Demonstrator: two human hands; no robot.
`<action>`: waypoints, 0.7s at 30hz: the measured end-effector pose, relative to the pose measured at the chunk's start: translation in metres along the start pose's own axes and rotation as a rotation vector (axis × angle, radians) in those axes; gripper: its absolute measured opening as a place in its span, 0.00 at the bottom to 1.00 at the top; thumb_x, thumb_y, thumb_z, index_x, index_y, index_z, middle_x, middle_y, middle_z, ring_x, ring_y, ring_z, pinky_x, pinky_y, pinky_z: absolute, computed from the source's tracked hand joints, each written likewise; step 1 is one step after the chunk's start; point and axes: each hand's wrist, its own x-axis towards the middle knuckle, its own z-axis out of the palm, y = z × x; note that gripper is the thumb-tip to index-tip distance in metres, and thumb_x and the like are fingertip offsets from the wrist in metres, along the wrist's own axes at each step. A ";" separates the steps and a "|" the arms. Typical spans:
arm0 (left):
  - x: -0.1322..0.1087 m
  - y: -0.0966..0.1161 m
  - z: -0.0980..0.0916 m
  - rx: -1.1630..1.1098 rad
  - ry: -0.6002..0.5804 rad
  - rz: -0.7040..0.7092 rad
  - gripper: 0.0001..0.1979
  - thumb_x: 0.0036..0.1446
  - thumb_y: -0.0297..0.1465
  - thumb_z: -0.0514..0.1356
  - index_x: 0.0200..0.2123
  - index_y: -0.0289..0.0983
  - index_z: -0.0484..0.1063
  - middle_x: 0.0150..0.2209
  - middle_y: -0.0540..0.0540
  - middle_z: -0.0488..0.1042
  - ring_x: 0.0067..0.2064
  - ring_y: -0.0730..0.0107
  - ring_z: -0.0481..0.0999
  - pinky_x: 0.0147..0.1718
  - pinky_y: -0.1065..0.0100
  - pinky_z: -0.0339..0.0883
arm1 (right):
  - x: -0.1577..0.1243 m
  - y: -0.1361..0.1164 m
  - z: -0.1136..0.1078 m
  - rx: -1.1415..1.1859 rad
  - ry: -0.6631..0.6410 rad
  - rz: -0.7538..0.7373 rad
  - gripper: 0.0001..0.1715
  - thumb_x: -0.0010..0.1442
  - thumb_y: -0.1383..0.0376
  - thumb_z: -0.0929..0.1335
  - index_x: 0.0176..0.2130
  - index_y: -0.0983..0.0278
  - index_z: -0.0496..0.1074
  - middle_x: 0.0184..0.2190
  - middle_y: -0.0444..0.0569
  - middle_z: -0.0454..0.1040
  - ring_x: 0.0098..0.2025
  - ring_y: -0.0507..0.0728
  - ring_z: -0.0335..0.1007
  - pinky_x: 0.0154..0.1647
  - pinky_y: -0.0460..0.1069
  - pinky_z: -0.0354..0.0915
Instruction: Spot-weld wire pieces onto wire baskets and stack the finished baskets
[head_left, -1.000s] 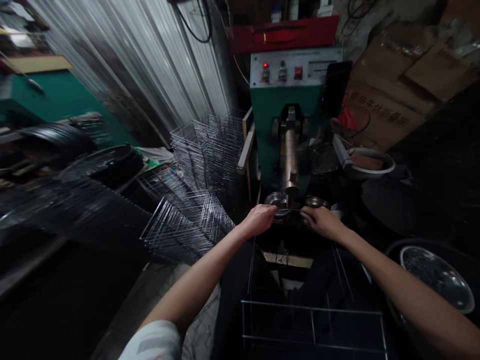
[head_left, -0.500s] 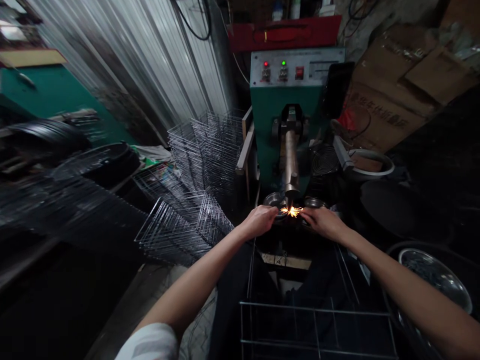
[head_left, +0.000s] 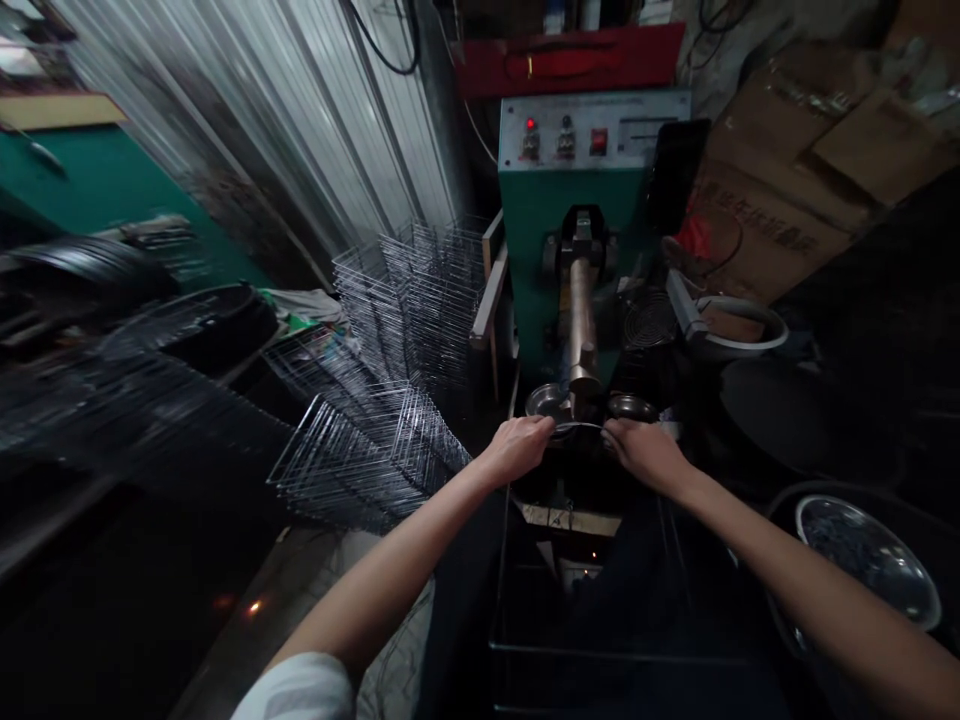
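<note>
My left hand and my right hand are both closed, gripping a thin metal wire that spans the gap between them. The wire sits just below the copper-coloured arm of a green spot welder. Over my lap lies a wire frame, its near bar blurred; whether the held wire belongs to it I cannot tell. Small round metal dishes stand behind my hands. On the welder's panel, one red lamp is lit.
Stacks of bent wire racks stand at my left, close to my forearm. A shiny metal bowl holding small parts is by my right arm. Cardboard boxes lean at the back right, behind a white basin.
The bright sparks between my hands are gone, with a few glowing specks falling lower down. The green panel lamp has gone out. The wire frame over my lap has shifted lower.
</note>
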 end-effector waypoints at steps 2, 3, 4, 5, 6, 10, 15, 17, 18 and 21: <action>-0.004 -0.001 0.003 0.030 -0.007 -0.015 0.11 0.66 0.26 0.52 0.44 0.40 0.73 0.39 0.43 0.80 0.35 0.63 0.80 0.32 0.69 0.65 | -0.007 -0.005 0.005 -0.019 0.032 0.029 0.16 0.77 0.59 0.59 0.52 0.60 0.72 0.52 0.54 0.73 0.47 0.61 0.75 0.35 0.48 0.64; -0.007 -0.001 0.005 0.044 -0.007 -0.020 0.11 0.67 0.26 0.52 0.44 0.40 0.73 0.40 0.43 0.80 0.35 0.63 0.80 0.31 0.69 0.64 | -0.011 -0.007 0.006 -0.030 0.044 0.043 0.15 0.77 0.61 0.60 0.53 0.61 0.72 0.53 0.55 0.72 0.49 0.62 0.74 0.36 0.48 0.65; -0.009 -0.001 0.005 0.056 -0.003 -0.023 0.12 0.67 0.25 0.51 0.45 0.40 0.73 0.40 0.42 0.80 0.35 0.63 0.80 0.31 0.69 0.64 | -0.015 -0.010 0.007 -0.040 0.051 0.052 0.15 0.76 0.63 0.59 0.55 0.61 0.72 0.54 0.57 0.71 0.52 0.62 0.73 0.37 0.48 0.67; -0.011 0.000 0.006 0.066 0.003 -0.019 0.13 0.67 0.25 0.50 0.45 0.39 0.73 0.40 0.41 0.80 0.36 0.62 0.80 0.31 0.69 0.64 | -0.019 -0.013 0.006 -0.046 0.051 0.055 0.17 0.76 0.66 0.59 0.56 0.62 0.71 0.55 0.58 0.70 0.53 0.62 0.71 0.39 0.48 0.68; -0.013 0.001 0.006 0.077 0.010 -0.010 0.14 0.67 0.25 0.49 0.45 0.39 0.73 0.40 0.40 0.80 0.38 0.60 0.80 0.31 0.68 0.64 | -0.023 -0.015 0.005 -0.046 0.046 0.052 0.18 0.75 0.68 0.58 0.58 0.63 0.70 0.55 0.58 0.70 0.54 0.62 0.71 0.40 0.49 0.69; -0.021 0.012 0.000 0.209 -0.007 -0.015 0.15 0.67 0.24 0.48 0.48 0.37 0.73 0.40 0.40 0.80 0.40 0.55 0.82 0.30 0.66 0.64 | -0.037 -0.020 -0.005 -0.020 0.052 0.059 0.23 0.74 0.71 0.55 0.62 0.61 0.66 0.53 0.59 0.69 0.50 0.62 0.73 0.41 0.50 0.71; -0.030 0.031 -0.011 0.305 -0.100 -0.063 0.16 0.68 0.24 0.48 0.51 0.37 0.72 0.43 0.41 0.79 0.36 0.56 0.83 0.27 0.65 0.64 | -0.056 -0.025 -0.020 0.009 0.061 0.104 0.23 0.71 0.74 0.57 0.60 0.62 0.66 0.51 0.60 0.69 0.47 0.62 0.76 0.41 0.51 0.74; -0.031 0.036 -0.016 0.299 -0.124 -0.094 0.16 0.68 0.24 0.48 0.51 0.37 0.71 0.44 0.41 0.79 0.36 0.55 0.84 0.27 0.65 0.65 | -0.060 -0.027 -0.023 0.006 0.066 0.106 0.22 0.71 0.74 0.56 0.60 0.64 0.65 0.51 0.61 0.70 0.47 0.62 0.77 0.41 0.51 0.74; -0.031 0.039 -0.018 0.289 -0.137 -0.103 0.16 0.68 0.24 0.47 0.51 0.37 0.71 0.44 0.41 0.78 0.36 0.55 0.84 0.27 0.64 0.66 | -0.061 -0.028 -0.023 -0.001 0.066 0.108 0.22 0.71 0.74 0.56 0.59 0.65 0.65 0.51 0.62 0.70 0.46 0.63 0.77 0.41 0.51 0.74; -0.031 0.044 -0.021 0.246 -0.164 -0.096 0.15 0.68 0.23 0.47 0.49 0.37 0.71 0.43 0.40 0.78 0.38 0.54 0.84 0.30 0.64 0.68 | -0.061 -0.028 -0.021 -0.013 0.050 0.133 0.20 0.71 0.74 0.56 0.56 0.67 0.66 0.51 0.61 0.72 0.45 0.62 0.78 0.41 0.51 0.73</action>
